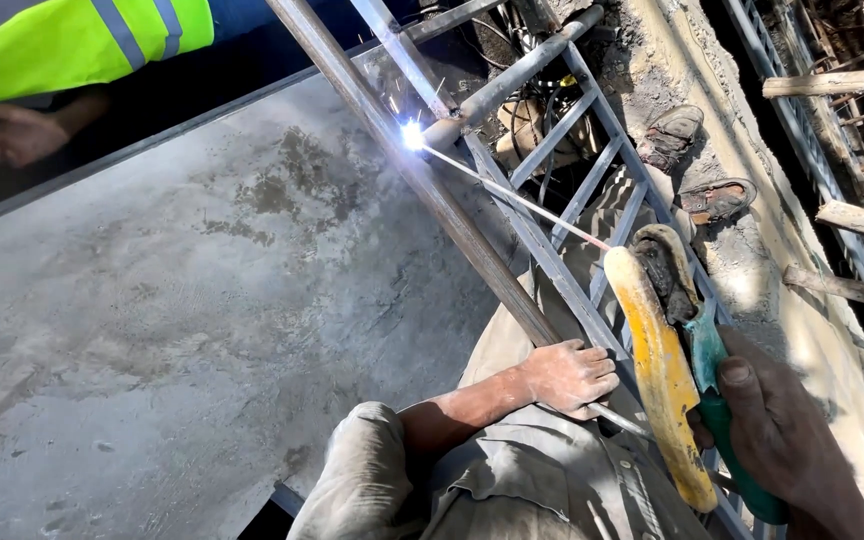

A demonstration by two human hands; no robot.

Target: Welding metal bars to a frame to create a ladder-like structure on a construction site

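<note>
Arc welding is in progress on a steel ladder frame [592, 190]. The right hand [782, 440] is closed around the green grip of a yellow-jawed electrode holder [667, 380], which clamps a thin welding rod [512, 195]. The rod runs up and away from that hand to a bright arc [412, 135], well ahead of both hands, where a round cross tube [512, 75] meets a long steel bar [422, 185].

The left hand [567, 375] is closed around the lower end of that bar, just beside the holder, steadying the work; it also appears to pinch a spare rod, though this is not clear.

A second person's hand [12, 130], below a high-visibility sleeve [62, 40], rests far beyond the left hand across the concrete slab [172, 320]. Two sandals [697, 165] lie on the ground past the right hand.

Assessment: for a sound joint, the rod tip should be kept close to the seam at a steady angle and fed in as it shortens. The left hand is bare and grips conductive steel; sparks and heat travelling down the bar are the evident hazard. Neither hand shows a glove.
</note>
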